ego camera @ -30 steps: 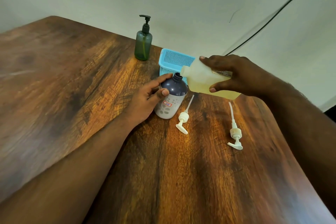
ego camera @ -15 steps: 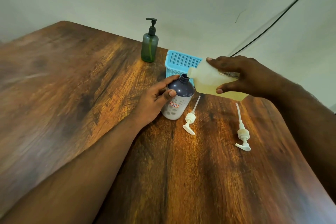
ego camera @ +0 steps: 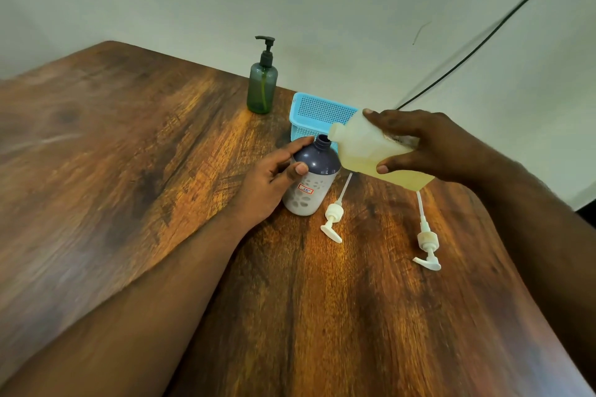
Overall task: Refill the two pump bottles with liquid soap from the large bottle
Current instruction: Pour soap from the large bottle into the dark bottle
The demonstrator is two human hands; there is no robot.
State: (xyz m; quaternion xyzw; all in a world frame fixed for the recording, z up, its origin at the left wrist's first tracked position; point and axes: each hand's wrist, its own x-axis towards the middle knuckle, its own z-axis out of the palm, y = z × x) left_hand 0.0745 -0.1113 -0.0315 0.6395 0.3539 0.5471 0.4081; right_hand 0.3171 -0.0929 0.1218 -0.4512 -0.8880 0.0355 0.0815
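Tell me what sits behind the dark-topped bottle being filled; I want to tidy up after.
Behind the dark-topped bottle stands a blue basket, by the wall. The bottle, the large bottle and the right hand cover its front and right parts; its inside is not visible.

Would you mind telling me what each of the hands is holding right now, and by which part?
Right hand: large bottle, gripped around its body. Left hand: open pump bottle, steadied around its upper side.
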